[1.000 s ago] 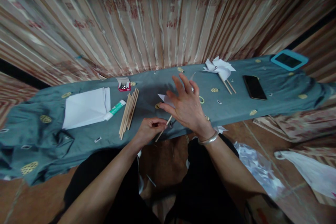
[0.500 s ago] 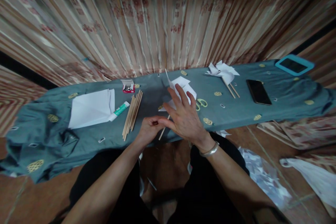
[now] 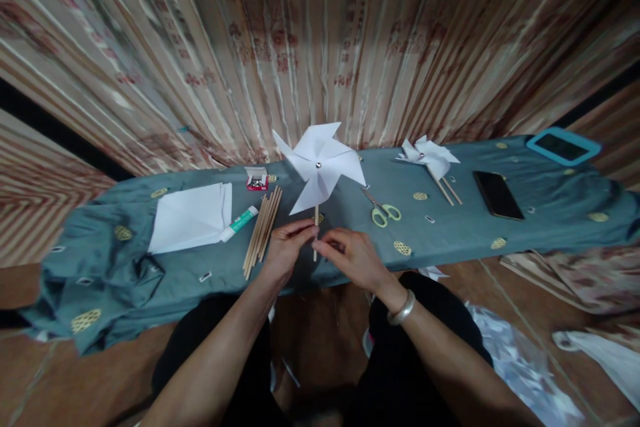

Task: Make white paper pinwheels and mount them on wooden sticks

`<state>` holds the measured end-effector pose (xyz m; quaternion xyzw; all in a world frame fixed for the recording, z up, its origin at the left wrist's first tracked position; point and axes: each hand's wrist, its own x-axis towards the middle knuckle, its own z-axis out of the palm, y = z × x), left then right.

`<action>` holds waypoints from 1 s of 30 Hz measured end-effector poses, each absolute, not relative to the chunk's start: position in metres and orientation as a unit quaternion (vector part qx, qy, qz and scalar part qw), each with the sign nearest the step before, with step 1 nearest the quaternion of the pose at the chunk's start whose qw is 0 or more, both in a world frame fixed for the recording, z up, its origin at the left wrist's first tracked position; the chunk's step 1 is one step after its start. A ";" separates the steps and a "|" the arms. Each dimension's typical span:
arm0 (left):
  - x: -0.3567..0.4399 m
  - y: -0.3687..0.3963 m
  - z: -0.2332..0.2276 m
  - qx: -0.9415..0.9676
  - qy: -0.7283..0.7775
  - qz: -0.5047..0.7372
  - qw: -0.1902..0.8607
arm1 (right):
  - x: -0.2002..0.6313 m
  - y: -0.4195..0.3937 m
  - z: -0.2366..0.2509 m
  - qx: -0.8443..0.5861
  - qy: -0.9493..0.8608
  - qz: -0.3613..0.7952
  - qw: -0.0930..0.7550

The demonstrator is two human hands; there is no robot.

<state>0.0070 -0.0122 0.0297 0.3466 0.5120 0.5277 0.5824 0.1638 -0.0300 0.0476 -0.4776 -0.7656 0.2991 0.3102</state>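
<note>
A white paper pinwheel (image 3: 320,163) stands upright on a thin wooden stick, a pin at its centre. My left hand (image 3: 286,248) and my right hand (image 3: 350,257) both pinch the stick near its lower end, just above the front edge of the blue-grey cloth-covered table (image 3: 450,227). A silver bangle sits on my right wrist.
On the cloth lie a bundle of wooden sticks (image 3: 263,230), a glue tube (image 3: 240,223), white paper sheets (image 3: 193,217), a small red pin box (image 3: 257,179), green-handled scissors (image 3: 383,211), finished pinwheels (image 3: 431,155), a black phone (image 3: 498,195) and a teal-cased tablet (image 3: 563,145). Striped curtain behind; plastic bags on the floor at right.
The pinwheel went from lying flat under my right hand to standing upright on its stick. My right hand came off the paper and joined my left hand on the stick.
</note>
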 end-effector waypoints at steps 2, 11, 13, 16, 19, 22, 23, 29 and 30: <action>0.007 -0.012 0.032 0.333 0.504 0.528 0.597 | 0.158 -0.029 0.042 -0.466 -0.747 0.367 0.301; 0.007 -0.017 0.031 0.348 0.484 0.537 0.597 | 0.148 -0.025 0.026 -0.477 -0.669 0.443 0.358; 0.005 -0.019 0.029 0.368 0.485 0.532 0.589 | 0.149 -0.025 0.027 -0.481 -0.669 0.440 0.358; 0.003 -0.020 0.029 0.386 0.492 0.527 0.575 | 0.152 -0.026 0.033 -0.479 -0.686 0.425 0.345; 0.001 -0.019 0.029 0.394 0.497 0.530 0.562 | 0.160 -0.024 0.043 -0.459 -0.708 0.428 0.324; 0.001 -0.019 0.029 0.405 0.500 0.529 0.553 | 0.168 -0.018 0.053 -0.460 -0.686 0.425 0.371; 0.001 -0.019 0.029 0.411 0.502 0.525 0.550 | 0.169 -0.015 0.055 -0.465 -0.660 0.426 0.409; 0.007 -0.023 0.024 0.440 0.514 0.509 0.532 | 0.161 -0.004 0.065 -0.469 -0.495 0.481 0.551; 0.008 -0.023 0.023 0.443 0.514 0.509 0.529 | 0.159 -0.003 0.067 -0.468 -0.479 0.490 0.559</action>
